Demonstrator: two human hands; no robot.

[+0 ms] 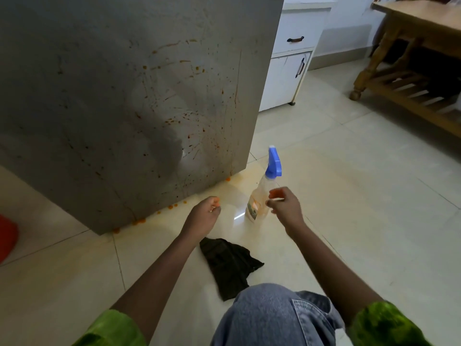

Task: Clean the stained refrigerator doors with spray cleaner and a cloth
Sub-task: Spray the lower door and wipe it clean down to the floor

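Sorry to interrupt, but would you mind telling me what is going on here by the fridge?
A person crouches before the refrigerator door, which is spattered with orange-brown stains. Neither hand holds anything: the right hand is just beside the spray bottle standing on the floor, and the left hand hangs loosely curled nearby. The dark cloth lies on the floor near the knee.

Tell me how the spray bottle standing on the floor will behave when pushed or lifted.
The spray bottle is tall and narrow with a blue trigger head, so a high push probably tips it. On glossy tiles it may slide. Clear plastic suggests lightness.
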